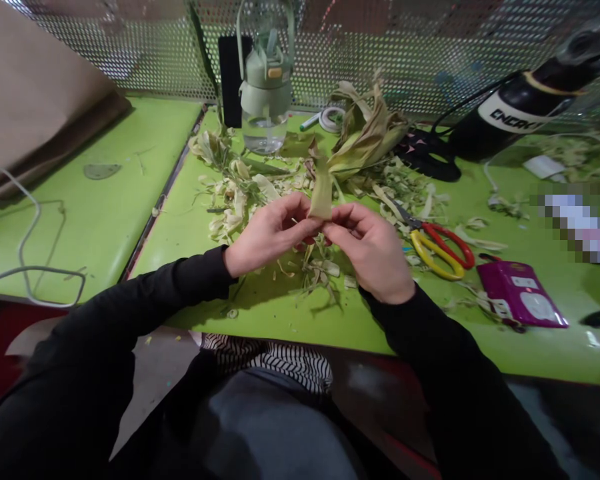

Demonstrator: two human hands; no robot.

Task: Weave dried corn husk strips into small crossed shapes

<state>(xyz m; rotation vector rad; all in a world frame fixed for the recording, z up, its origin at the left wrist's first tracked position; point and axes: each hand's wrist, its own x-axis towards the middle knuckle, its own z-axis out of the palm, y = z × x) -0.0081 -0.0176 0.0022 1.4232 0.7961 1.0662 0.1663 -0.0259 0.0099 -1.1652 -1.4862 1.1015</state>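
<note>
A strip of pale green corn husk (322, 190) stands upright between my two hands, above the near part of the green table. My left hand (275, 232) is closed on its lower left edge with thumb and fingertips. From the right, my right hand (373, 248) pinches the same husk near its bottom. The fingertips of both hands almost meet there, and what lies behind them is hidden. Husk scraps (235, 200) are scattered beyond and below my hands. A larger bunch of dry husks (367, 137) lies behind them.
Scissors with red and yellow handles (437, 250) lie right of my right hand, near a purple packet (523, 293). A water bottle (265, 100) stands at the back before a perforated screen (170, 53). A dark bottle-shaped object (510, 113) leans at right; brown paper (40, 87) is at left.
</note>
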